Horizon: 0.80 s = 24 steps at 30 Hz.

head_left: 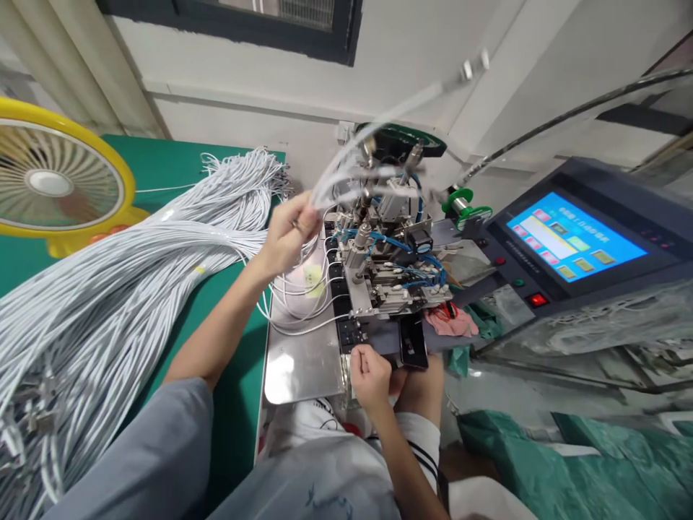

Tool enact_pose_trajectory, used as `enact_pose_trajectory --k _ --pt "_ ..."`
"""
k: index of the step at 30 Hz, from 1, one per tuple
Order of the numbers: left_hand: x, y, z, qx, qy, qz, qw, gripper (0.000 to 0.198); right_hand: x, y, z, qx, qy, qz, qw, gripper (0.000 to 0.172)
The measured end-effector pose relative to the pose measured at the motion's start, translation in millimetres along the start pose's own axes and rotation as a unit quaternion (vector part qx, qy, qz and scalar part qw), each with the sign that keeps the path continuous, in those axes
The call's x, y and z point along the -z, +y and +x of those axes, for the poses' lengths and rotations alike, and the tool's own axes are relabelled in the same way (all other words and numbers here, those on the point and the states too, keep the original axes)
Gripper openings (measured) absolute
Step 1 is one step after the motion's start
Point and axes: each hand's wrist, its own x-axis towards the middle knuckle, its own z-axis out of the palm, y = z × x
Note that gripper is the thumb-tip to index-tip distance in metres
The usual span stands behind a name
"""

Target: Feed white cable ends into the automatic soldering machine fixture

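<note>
Pinched in my left hand [292, 232] are several white cables [351, 155], raised at the machine's left side. Their free ends fan out up and to the right, blurred by motion, one with a metal connector tip. My right hand [371, 372] is curled closed by the front corner of the machine; whether anything small is in its fingers is hidden. Between the hands stands a soldering-type machine [373, 267] with metal clamps and blue air tubes. White cables run in loops from its black slotted block [338, 289] across a metal plate [303, 368].
A large bundle of white cables [135, 260] covers the green table [232, 390] at left, beside a yellow fan [54, 180]. At right are a touchscreen panel [574, 235], a green wire spool [465, 207], a pink cloth [452, 320] and a phone [413, 341].
</note>
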Motion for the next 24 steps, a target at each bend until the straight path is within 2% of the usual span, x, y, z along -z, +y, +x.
enact_pose_trajectory --k 2,4,6,8,10,12,15,19,24 --pt "-12.6 10 -6 0.018 -0.079 0.015 0.997 0.045 3 -5 3 -0.046 -0.010 0.050 0.998 0.021" --pt "-22.4 17 -12 0.041 -0.149 0.021 0.988 0.045 13 -11 9 -0.121 -0.004 0.125 0.985 0.023" --pt "-30.1 20 -18 0.058 -0.215 0.030 0.974 0.044 31 -17 19 -0.192 0.025 0.188 0.963 0.022" --pt "-36.2 22 -22 0.061 -0.276 0.037 0.958 0.042 57 -21 33 -0.228 0.068 0.225 0.945 0.022" --pt "-40.9 22 -25 0.061 -0.319 0.043 0.945 0.039 88 -26 49 -0.222 0.116 0.257 0.933 0.024" --pt "-43.8 21 -28 0.064 -0.341 0.053 0.936 0.036 116 -32 63 -0.185 0.156 0.288 0.927 0.026" --pt "-45.3 20 -30 0.068 -0.364 0.071 0.926 0.034 143 -44 79 -0.127 0.167 0.295 0.932 0.027" --pt "-45.4 19 -31 0.055 -0.385 0.087 0.917 0.030 148 -60 86 -0.095 0.163 0.265 0.946 0.029" --pt "-47.4 19 -31 0.038 -0.412 0.086 0.906 0.029 145 -65 83 -0.106 0.149 0.297 0.937 0.031"
